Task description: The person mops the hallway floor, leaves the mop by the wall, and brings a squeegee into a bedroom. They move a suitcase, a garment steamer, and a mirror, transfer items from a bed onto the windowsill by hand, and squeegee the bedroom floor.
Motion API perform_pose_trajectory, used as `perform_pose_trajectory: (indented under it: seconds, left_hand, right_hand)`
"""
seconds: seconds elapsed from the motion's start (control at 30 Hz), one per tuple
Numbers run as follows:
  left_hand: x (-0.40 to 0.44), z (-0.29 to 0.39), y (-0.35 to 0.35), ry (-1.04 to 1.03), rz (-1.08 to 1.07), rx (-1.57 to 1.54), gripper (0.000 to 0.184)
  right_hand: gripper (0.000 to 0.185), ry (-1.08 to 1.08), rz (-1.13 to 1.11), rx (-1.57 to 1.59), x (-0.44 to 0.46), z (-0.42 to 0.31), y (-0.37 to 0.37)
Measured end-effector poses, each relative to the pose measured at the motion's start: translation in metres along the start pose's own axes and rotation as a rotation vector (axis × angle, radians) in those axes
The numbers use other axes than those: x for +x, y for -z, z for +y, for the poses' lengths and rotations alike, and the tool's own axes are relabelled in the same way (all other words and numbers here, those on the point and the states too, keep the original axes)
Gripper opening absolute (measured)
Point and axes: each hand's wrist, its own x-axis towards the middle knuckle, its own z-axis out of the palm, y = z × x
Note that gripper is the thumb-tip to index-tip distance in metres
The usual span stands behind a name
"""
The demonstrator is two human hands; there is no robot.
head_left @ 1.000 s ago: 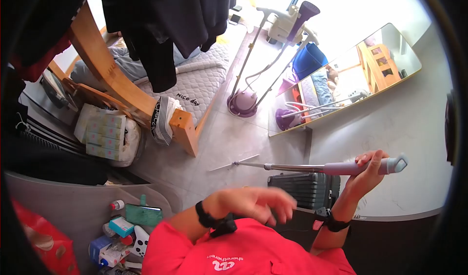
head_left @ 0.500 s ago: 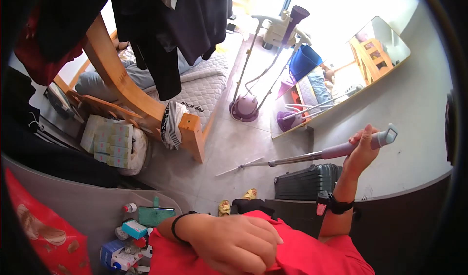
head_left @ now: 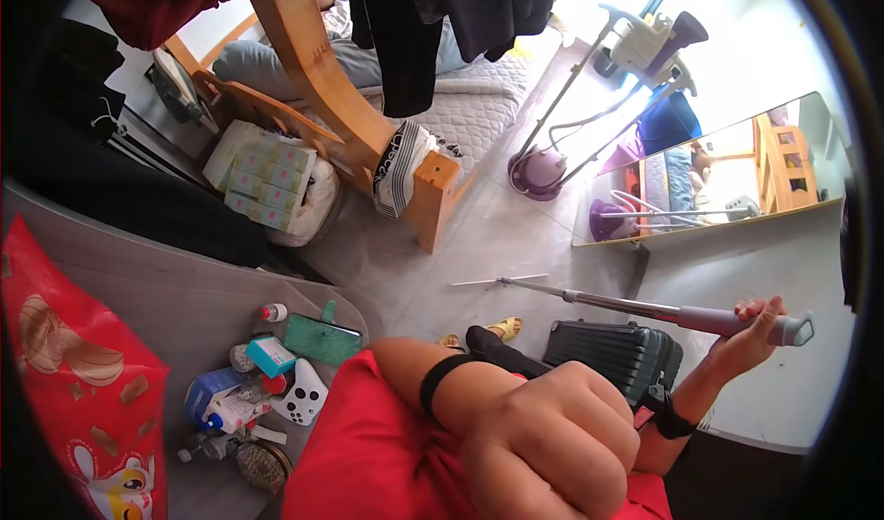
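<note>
My right hand (head_left: 748, 338), at the right, is wrapped around the grey-lilac grip of a flat mop (head_left: 635, 307). Its silver pole slants leftward, down to a thin, narrow head on the floor. A black watch strap circles that wrist. Close to the camera, in front of my red shirt (head_left: 341, 437), my left hand (head_left: 552, 432) shows its back with the fingers curled in. What those fingers hold, if anything, is hidden. A black band sits on the left wrist.
A dark suitcase (head_left: 612, 359) stands beside the mop pole. Beyond are a purple garment steamer (head_left: 539, 172), a leaning mirror (head_left: 718, 184) and a wooden bed frame (head_left: 341, 105). On the left, a desk (head_left: 304, 290) carries a green case (head_left: 322, 338), boxes and a red bag (head_left: 83, 382).
The view has turned, so the room's things sit further right and the desk shows more. My left hand has shifted right. My right hand still grips the mop, now lower in view.
</note>
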Motion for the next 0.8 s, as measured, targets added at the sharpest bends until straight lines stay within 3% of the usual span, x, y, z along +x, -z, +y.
perform_pose_trajectory:
  seconds: [0.17,0.33,0.43,0.47,0.57,0.6,0.63,0.7,0.77,0.8]
  left_hand:
    - [-0.006,-0.026,0.000,0.045,0.019,0.004,0.003]
    - [-0.008,-0.054,0.011,0.185,0.013,0.024,0.011]
    - [-0.010,-0.071,0.021,0.225,-0.173,0.029,0.013]
    - [-0.012,-0.078,0.023,0.252,-0.324,0.052,0.013]
    - [-0.034,-0.101,0.017,0.398,-0.396,-0.103,0.013]
    - [-0.043,-0.107,0.032,0.617,-0.641,-0.229,0.015]
    - [-0.055,-0.119,0.044,0.812,-0.906,-0.344,0.038]
    - [-0.088,-0.144,0.052,1.129,-0.725,-0.327,0.021]
    - [-0.115,-0.171,0.067,1.848,-0.632,-0.092,0.022]
    - [-0.145,-0.181,0.078,1.926,-0.613,-0.022,0.027]
  right_hand:
    - [0.021,0.029,-0.028,0.008,0.017,0.013,0.001]
    - [0.022,0.025,-0.019,-0.008,0.034,0.020,-0.014]
    - [0.023,0.001,-0.030,0.022,0.048,0.034,-0.016]
    - [0.023,-0.014,-0.033,0.040,0.052,0.037,-0.009]
    - [0.020,-0.080,-0.070,0.151,0.063,0.052,0.001]
    - [0.020,-0.052,-0.161,0.185,0.064,0.052,0.002]
    - [0.020,-0.023,-0.257,0.219,0.067,0.053,0.001]
    - [0.018,0.009,-0.334,0.246,0.078,0.057,0.010]
    - [0.017,0.050,-0.260,0.163,0.092,0.057,0.024]
    - [0.016,0.074,-0.246,0.182,0.099,0.055,0.034]
